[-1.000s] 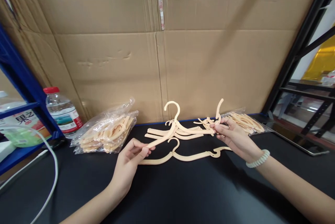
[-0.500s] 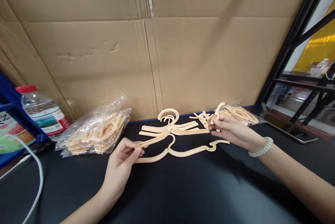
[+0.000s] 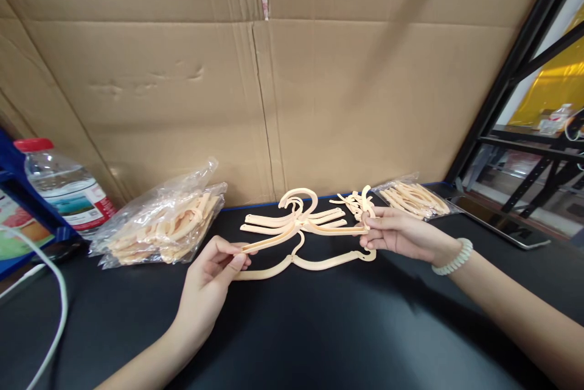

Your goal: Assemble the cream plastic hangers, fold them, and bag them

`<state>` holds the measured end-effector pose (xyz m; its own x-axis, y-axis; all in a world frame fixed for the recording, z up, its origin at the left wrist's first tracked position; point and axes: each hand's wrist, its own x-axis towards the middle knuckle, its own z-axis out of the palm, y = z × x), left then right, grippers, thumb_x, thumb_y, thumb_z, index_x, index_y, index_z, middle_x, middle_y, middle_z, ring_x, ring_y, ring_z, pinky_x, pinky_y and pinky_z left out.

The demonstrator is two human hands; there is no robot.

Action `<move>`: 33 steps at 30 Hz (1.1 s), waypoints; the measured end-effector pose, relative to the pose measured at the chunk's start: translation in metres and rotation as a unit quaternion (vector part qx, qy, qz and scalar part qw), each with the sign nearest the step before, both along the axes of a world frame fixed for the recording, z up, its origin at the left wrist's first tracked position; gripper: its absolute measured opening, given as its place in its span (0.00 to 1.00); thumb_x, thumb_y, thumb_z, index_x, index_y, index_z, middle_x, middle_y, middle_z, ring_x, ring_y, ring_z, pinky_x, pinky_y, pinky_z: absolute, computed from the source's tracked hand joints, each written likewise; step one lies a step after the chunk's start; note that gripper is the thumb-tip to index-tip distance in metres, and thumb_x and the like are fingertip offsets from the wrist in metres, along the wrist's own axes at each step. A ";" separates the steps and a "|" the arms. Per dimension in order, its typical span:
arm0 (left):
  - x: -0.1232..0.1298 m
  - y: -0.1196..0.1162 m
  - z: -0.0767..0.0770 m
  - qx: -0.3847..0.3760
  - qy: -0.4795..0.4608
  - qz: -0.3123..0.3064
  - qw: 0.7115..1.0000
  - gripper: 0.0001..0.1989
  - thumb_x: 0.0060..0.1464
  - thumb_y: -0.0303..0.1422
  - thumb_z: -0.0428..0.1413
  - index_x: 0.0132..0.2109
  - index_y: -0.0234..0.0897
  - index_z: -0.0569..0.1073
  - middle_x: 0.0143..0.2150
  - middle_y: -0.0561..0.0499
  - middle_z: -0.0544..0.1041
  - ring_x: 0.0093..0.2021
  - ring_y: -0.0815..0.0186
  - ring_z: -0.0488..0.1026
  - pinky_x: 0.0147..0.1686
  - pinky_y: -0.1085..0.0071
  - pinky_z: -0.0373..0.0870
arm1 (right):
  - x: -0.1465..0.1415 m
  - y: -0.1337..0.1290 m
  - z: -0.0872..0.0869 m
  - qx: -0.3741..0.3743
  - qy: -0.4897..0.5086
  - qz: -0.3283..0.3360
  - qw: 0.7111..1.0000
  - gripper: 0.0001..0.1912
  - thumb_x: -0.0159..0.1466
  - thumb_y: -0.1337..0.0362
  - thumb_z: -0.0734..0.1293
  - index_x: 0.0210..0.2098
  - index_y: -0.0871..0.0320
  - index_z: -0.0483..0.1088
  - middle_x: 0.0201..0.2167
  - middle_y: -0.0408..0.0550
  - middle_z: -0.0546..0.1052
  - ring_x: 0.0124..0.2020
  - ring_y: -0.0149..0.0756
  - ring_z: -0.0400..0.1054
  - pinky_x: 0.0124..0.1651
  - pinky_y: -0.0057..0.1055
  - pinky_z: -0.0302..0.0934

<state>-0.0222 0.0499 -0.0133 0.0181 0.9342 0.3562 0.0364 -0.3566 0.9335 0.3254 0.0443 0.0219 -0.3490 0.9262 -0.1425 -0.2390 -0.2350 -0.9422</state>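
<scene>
Evidently both hands are busy with one cream-coloured clothes hanger (image 3: 335,231), which spans the gap between them above the black tabletop (image 3: 292,329), its curved hook uppermost at the middle. The left hand (image 3: 207,277) pinches the tip of its left arm between thumb and fingers. The right hand (image 3: 396,235) has thumb and fingertips closed on a small curved end piece (image 3: 365,196) at the tip of the other arm; whether the two parts are joined, I cannot tell.

Just below the held hanger, nearer the person, a second hanger (image 3: 319,266) lies on the tabletop, with a curved piece at its right end. Behind the held one lie more hangers (image 3: 264,220), overlapping, and to their right a loose heap of small pieces (image 3: 350,202). Well to the left, a clear plastic bag (image 3: 168,229) of cream parts sits beside a red-capped water bottle (image 3: 68,189); another clear bag (image 3: 415,198) lies beyond the right hand, near a dark flat-screen device (image 3: 497,221).
</scene>
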 end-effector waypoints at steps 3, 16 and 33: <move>0.000 0.000 0.000 0.001 0.000 0.002 1.000 0.08 0.50 0.32 0.62 0.30 0.38 0.69 0.29 0.54 0.77 0.30 0.69 0.74 0.33 0.76 0.71 | -0.001 0.000 -0.003 0.015 -0.002 -0.008 1.000 0.14 0.56 0.63 0.76 0.32 0.60 0.67 0.29 0.42 0.72 0.33 0.32 0.74 0.40 0.27 0.70; 0.002 -0.001 0.001 -0.020 -0.001 0.009 1.000 0.11 0.50 0.36 0.63 0.30 0.37 0.68 0.29 0.51 0.78 0.31 0.67 0.73 0.33 0.73 0.71 | -0.014 -0.007 -0.003 0.088 -0.018 -0.096 0.991 0.14 0.54 0.63 0.77 0.29 0.60 0.68 0.27 0.42 0.74 0.30 0.30 0.74 0.37 0.26 0.70; -0.008 0.003 0.030 -0.048 -0.028 0.015 0.998 0.13 0.46 0.39 0.64 0.31 0.36 0.70 0.29 0.49 0.80 0.28 0.68 0.72 0.31 0.74 0.70 | 0.004 0.003 -0.002 0.148 0.025 -0.169 0.974 0.10 0.56 0.61 0.75 0.37 0.55 0.76 0.29 0.42 0.70 0.28 0.27 0.62 0.29 0.25 0.62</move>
<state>-0.0305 0.0534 0.0162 -0.0271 0.9638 0.2652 -0.0082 -0.2655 0.9641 0.3295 0.0473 0.0202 -0.0170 0.9873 0.1577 -0.3023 0.1452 -0.9421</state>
